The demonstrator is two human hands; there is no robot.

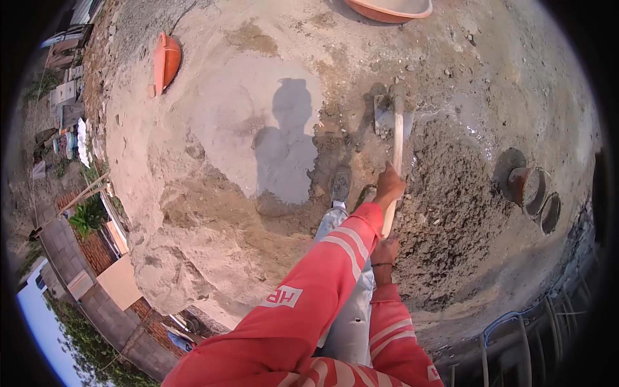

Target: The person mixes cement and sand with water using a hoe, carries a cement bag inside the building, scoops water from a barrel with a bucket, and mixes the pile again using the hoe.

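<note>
A hoe with a pale wooden handle [398, 138] reaches forward from me. Its wide metal blade [384, 121] rests on the ground at the far end, smeared with grey mix. My left hand [389, 184] is wrapped round the middle of the handle. Nearer my body, my right hand [385, 250] grips the handle's lower end; its fingers are partly hidden. Just right of the handle spreads a heap of wet, lumpy concrete mix [448, 213]. My shoe [340, 184] stands left of the handle, on dirt.
A smooth grey patch [225, 122] with my shadow lies ahead left. An orange pan [167, 61] sits beyond it, and an orange basin [393, 11] at the top edge. A bucket [518, 184] and another container [550, 213] stand right. A brick wall [97, 248] runs lower left.
</note>
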